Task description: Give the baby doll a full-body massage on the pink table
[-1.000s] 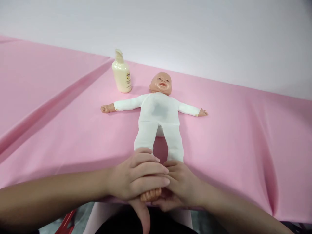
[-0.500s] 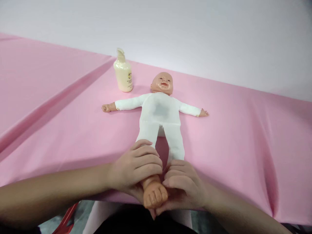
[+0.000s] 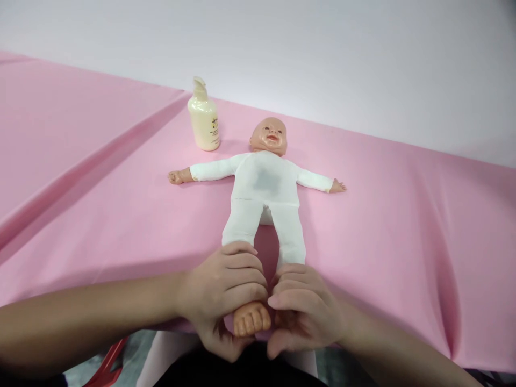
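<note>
A baby doll (image 3: 262, 180) with a white cloth body and a grey patch on its chest lies on its back, arms spread, feet towards me. My left hand (image 3: 228, 293) is wrapped round the lower part of the leg on the left, fingers over the top and thumb underneath. That leg's bare foot (image 3: 252, 320) pokes out below the fingers. Over the lower end of the other leg curls my right hand (image 3: 304, 306), its thumb lower down beside the showing foot. The doll's second foot is hidden by this hand.
Behind the doll's arm on the left stands a cream pump bottle (image 3: 204, 123). A pink cloth (image 3: 382, 226) with folds covers the table, whose near edge lies under my wrists. Beyond it rises a pale wall (image 3: 322, 59). Something red (image 3: 107, 365) shows below the table.
My left hand has slid down the doll's leg towards the foot, and its thumb now shows below. The foot has shifted slightly up and left. My right thumb has drawn away from it.
</note>
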The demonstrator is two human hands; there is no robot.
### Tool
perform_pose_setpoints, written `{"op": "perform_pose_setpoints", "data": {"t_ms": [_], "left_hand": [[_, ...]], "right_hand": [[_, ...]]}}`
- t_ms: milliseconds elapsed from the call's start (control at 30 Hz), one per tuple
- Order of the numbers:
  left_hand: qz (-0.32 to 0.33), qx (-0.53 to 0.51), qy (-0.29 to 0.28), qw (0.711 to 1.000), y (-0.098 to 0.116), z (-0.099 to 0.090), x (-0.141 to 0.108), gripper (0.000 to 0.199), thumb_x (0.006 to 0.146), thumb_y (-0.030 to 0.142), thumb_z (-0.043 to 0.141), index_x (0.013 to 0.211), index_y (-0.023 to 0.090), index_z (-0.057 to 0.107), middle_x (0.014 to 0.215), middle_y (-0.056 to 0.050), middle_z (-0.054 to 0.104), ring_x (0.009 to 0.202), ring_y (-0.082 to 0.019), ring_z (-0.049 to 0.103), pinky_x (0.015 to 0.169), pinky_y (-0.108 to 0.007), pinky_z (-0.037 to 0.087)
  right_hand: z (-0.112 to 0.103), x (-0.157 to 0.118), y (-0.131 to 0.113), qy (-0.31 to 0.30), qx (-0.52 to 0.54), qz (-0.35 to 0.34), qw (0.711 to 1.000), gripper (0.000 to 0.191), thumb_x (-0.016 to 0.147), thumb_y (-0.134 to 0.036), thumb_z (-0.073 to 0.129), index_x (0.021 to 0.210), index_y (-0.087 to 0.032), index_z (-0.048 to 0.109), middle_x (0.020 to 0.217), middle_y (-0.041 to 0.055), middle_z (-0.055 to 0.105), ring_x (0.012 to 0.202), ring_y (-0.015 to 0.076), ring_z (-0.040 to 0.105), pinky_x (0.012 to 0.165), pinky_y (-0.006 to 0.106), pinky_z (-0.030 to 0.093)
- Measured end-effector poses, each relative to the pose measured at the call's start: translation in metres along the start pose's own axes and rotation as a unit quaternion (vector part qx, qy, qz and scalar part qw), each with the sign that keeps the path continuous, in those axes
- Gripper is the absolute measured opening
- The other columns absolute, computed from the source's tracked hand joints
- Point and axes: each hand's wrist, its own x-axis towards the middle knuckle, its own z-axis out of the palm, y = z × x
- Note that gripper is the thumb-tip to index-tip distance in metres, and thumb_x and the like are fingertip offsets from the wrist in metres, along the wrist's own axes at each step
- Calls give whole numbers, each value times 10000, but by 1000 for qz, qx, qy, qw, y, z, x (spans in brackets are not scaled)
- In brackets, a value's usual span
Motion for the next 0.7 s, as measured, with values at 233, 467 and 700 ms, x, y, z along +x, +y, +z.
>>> {"op": "perform_pose_setpoints", "data": {"t_ms": [233, 467, 700], "left_hand": [[18, 10, -4, 1000, -2, -2, 2, 364, 810, 508, 562, 870, 150, 546, 701, -42, 633, 697, -184, 611, 778, -363, 479], [26, -1, -27, 999, -7, 0, -2, 449, 813, 613, 484, 809, 165, 515, 593, -29, 577, 591, -192, 572, 632, -355, 469], [51, -17, -59, 997, -2, 2, -4, 279, 846, 320, 340, 865, 132, 546, 553, -34, 549, 528, -182, 526, 561, -339, 443]], "right_hand": [[-3, 1, -1, -14, 9, 5, 1000, 362, 868, -437, 585, 1109, -198, 460, 585, -36, 560, 488, 123, 521, 541, 263, 464], [-12, 1, 2, -15, 21, 69, 997, 241, 903, -316, 480, 1111, -194, 486, 710, 13, 589, 650, 162, 559, 676, 339, 518], [-16, 0, 6, 4, -33, 201, 979, 371, 842, -135, 488, 1190, -256, 444, 1006, 52, 576, 961, 205, 550, 935, 460, 449]]}}
